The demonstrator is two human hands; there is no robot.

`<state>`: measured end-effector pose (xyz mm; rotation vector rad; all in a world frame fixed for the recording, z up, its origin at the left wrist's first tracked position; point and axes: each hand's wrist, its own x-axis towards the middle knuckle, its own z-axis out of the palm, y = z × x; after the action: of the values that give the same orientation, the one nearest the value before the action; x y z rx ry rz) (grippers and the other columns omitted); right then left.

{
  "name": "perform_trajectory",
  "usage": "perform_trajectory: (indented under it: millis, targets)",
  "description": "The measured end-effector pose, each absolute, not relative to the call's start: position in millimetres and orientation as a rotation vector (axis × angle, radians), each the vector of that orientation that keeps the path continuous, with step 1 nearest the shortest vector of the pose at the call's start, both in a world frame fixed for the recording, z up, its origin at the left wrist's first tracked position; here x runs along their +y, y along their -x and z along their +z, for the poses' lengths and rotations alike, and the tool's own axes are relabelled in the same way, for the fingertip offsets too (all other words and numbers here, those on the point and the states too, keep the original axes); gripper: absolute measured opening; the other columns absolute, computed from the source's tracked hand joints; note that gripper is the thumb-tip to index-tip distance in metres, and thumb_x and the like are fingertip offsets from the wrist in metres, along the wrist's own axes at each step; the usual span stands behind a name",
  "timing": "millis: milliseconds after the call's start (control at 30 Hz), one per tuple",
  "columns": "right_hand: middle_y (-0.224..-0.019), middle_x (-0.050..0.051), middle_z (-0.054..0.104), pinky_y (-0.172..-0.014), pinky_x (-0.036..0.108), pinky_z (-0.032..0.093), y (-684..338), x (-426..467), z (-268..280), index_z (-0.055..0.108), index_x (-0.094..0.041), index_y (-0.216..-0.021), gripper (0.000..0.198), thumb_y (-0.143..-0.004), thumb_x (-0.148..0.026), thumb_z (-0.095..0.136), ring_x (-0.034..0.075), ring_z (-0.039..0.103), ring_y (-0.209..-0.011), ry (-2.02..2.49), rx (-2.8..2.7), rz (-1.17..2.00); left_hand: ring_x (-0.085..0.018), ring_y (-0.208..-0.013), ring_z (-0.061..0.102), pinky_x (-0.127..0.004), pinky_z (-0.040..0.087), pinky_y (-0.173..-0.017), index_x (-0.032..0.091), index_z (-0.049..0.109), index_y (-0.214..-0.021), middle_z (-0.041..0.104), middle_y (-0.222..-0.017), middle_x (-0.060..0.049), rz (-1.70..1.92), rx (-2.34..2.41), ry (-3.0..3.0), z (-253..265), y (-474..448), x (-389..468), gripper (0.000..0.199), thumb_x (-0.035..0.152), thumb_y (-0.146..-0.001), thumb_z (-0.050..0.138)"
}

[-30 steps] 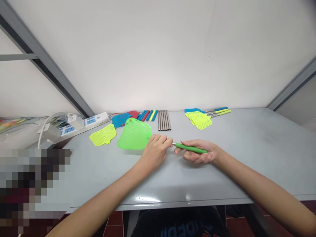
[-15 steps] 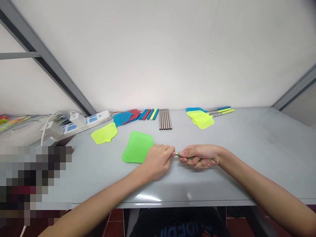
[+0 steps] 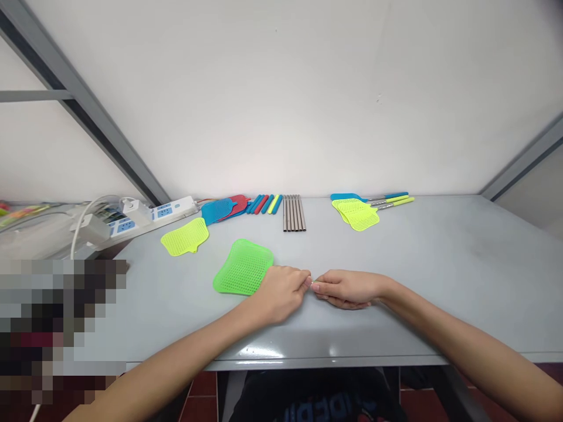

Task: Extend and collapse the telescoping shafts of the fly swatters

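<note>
A green fly swatter (image 3: pixel 244 268) is held in both hands above the front half of the table. My left hand (image 3: pixel 284 293) is closed round its shaft, just right of the mesh head, and hides most of the metal. My right hand (image 3: pixel 347 288) is wrapped round the handle end, which its fingers cover. The two hands nearly meet, with only a sliver of metal between the fingertips. Behind them lie a row of metal tubes (image 3: pixel 294 213) and several coloured handle grips (image 3: pixel 264 204). A loose yellow swatter head (image 3: pixel 185 237) rests to the left.
Blue swatter heads (image 3: pixel 217 210) and a red one (image 3: pixel 240 203) lie at the back left, near a white power strip (image 3: pixel 162 212) with cables. Swatters with yellow heads (image 3: pixel 358 214) and a blue head (image 3: pixel 345 197) lie back right. A wall rises behind the grey table (image 3: pixel 440 281).
My right hand has moved left toward my left hand and turned palm down, covering the green handle. The visible metal between the hands has shortened. The green head has shifted slightly down and left.
</note>
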<state>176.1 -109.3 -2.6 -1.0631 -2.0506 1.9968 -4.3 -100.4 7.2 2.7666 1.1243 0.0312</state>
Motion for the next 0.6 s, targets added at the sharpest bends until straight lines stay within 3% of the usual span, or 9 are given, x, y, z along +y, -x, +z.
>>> perform_trajectory:
  millis: [167, 300, 600]
  targets:
    - [-0.026, -0.009, 0.028, -0.023, 0.016, 0.016, -176.1, -109.6, -5.9, 0.031, -0.017, -0.049, 0.046, -0.082, -0.048, 0.03, 0.003, 0.023, -0.021, 1.058, -2.064, 1.973, -0.014, -0.056, 0.05, -0.025, 0.022, -0.047, 0.017, 0.051, -0.065, 0.058, -0.062, -0.001, 0.009, 1.127, -2.734, 7.3, 3.9, -100.5, 0.033, 0.024, -0.084, 0.026]
    - [-0.029, -0.011, 0.028, -0.022, 0.015, 0.013, -179.6, -101.9, -6.9, 0.042, -0.017, -0.065, 0.035, -0.082, -0.047, 0.033, 0.003, 0.019, -0.02, 1.047, -1.904, 2.116, -0.014, -0.058, 0.052, -0.025, 0.024, -0.048, 0.018, 0.051, -0.066, 0.059, -0.064, -0.001, 0.086, 1.128, -2.774, 6.9, 0.5, -96.4, 0.029, 0.024, -0.083, 0.028]
    - [-0.054, -0.005, 0.038, -0.029, 0.015, 0.021, -196.3, -90.5, 13.5, 0.056, -0.013, -0.082, 0.034, -0.076, -0.045, 0.046, 0.001, 0.028, -0.034, 1.145, -1.789, 2.023, -0.014, -0.058, 0.05, -0.026, 0.028, -0.052, 0.018, 0.047, -0.068, 0.057, -0.065, 0.0, 0.257, 1.118, -2.967, 14.9, 0.9, -90.0, 0.028, 0.027, -0.086, 0.027]
